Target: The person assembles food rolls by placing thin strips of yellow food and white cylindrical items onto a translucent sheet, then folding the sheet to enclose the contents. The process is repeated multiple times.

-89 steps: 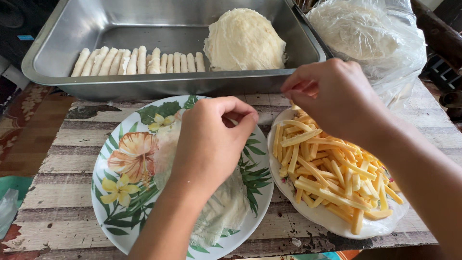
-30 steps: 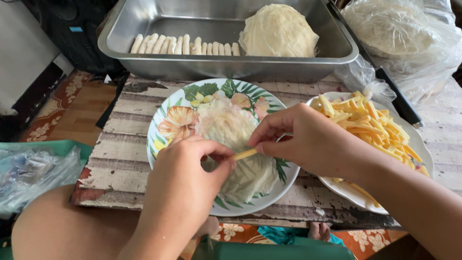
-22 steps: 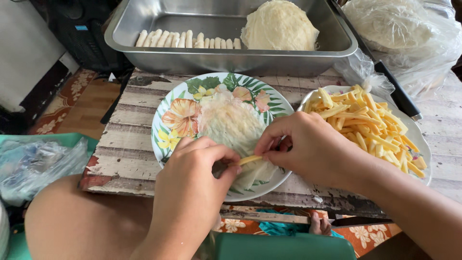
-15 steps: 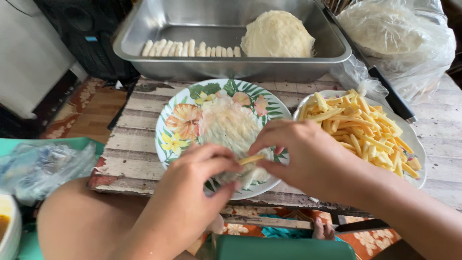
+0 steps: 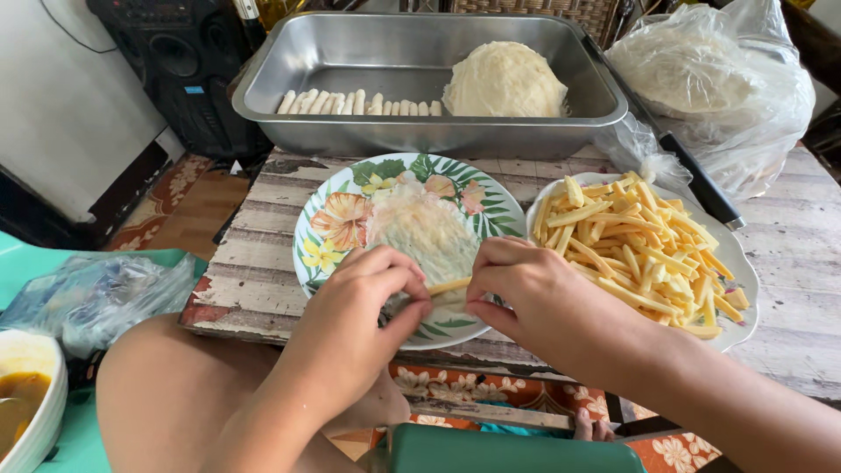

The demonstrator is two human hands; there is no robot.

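Note:
A thin translucent wrapper (image 5: 427,229) lies on a floral plate (image 5: 337,223). My left hand (image 5: 355,328) and my right hand (image 5: 526,293) meet over the plate's near edge. Between their fingertips sits a yellow cheese stick (image 5: 449,285), lying on the wrapper's near end. Both hands pinch around it; the wrapper's near edge is hidden under the fingers. A white plate (image 5: 741,264) piled with several yellow cheese sticks (image 5: 639,245) stands just right of my right hand.
A metal tray (image 5: 412,131) at the back holds a row of rolled white sticks (image 5: 359,102) and a stack of round wrappers (image 5: 504,79). A plastic bag (image 5: 718,79) sits back right, a knife (image 5: 701,180) beside it. A bowl of sauce (image 5: 26,398) and crumpled plastic (image 5: 92,293) lie left.
My right hand took a cheese stick from the white plate and brought it to the wrapper. Both hands closed in at the plate's near edge and stay there.

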